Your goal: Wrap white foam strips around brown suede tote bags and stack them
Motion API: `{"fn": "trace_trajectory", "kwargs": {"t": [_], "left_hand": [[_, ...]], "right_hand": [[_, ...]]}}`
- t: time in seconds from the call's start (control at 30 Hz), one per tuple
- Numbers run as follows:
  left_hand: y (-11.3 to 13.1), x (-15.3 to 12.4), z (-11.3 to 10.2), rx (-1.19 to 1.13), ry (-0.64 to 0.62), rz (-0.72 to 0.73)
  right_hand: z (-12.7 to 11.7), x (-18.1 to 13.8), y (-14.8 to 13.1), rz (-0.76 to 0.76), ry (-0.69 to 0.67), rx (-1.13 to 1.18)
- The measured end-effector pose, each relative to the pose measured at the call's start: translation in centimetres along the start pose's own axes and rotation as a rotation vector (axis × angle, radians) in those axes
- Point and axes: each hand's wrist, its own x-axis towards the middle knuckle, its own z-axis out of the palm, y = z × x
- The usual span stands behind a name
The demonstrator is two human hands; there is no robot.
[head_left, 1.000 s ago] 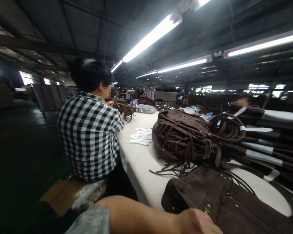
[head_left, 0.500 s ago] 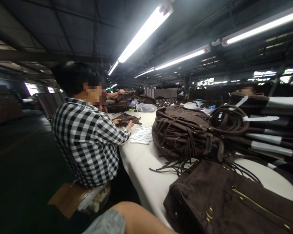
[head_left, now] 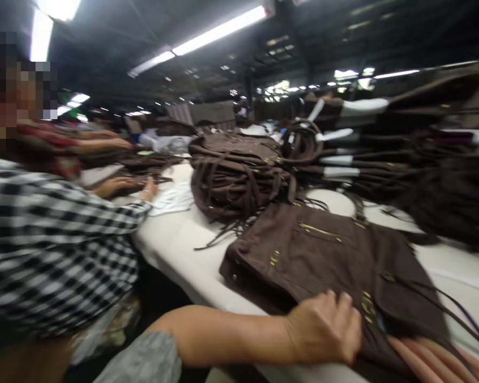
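A dark brown bag [head_left: 327, 250] with brass zips and fittings lies flat on the white table in front of me. My left hand [head_left: 327, 324] is closed, its fingers curled over the near edge of this bag. At the lower right, my right hand [head_left: 431, 357] rests against the same bag with its fingers stretched out side by side; the frame's edge cuts off part of it. Thin dark cords [head_left: 451, 303] trail off the bag's right side.
Beyond the bag stands a pile of similar brown bags [head_left: 239, 178] with loose straps. Stacked brown pieces with white wraps [head_left: 341, 172] fill the right. A co-worker in a checked shirt [head_left: 64, 234] sits at left, beside white strips [head_left: 173, 199] on the table [head_left: 183, 260].
The view has swung right and down, shifting the co-worker toward the left edge. Both my hands now show at the near bag; before, only part of my left arm was visible.
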Motion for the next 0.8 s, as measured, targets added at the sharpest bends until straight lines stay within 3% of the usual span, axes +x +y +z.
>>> {"fn": "trace_trajectory", "kwargs": {"t": [0.1,0.17,0.23,0.3,0.4,0.47,0.67,0.73,0.8], "left_hand": [[0.2,0.0,0.5,-0.165,0.237,-0.004],[-0.3,-0.2,1.5,-0.215,0.268,-0.021],[-0.7,-0.3,2.2,-0.198,0.27,-0.024],[-0.8,-0.4,2.4,-0.185,0.261,-0.024],[-0.4,-0.6,1.8,-0.196,0.236,-0.043],[-0.1,-0.7,1.5,-0.208,0.219,-0.056],[-0.2,-1.3,1.7,-0.26,0.229,-0.106],[-0.2,-1.5,1.7,-0.266,0.25,-0.121],[-0.1,-1.6,1.7,-0.263,0.28,-0.144]], "right_hand": [[-5.7,-2.6,-4.1,0.121,-0.071,-0.009],[-8.1,-2.0,-5.5,0.251,0.017,0.107],[-9.6,-1.5,-5.4,0.474,0.257,0.106],[-10.3,-1.5,-4.9,0.695,0.4,0.085],[-10.0,-1.8,-4.0,0.903,0.268,0.172],[-9.7,-1.6,-3.4,0.909,0.11,0.25],[-10.9,-0.1,-2.7,0.665,-0.259,0.505],[-11.1,-0.1,-3.3,0.668,-0.229,0.492],[-10.5,-0.6,-4.2,0.684,-0.063,0.337]]}}
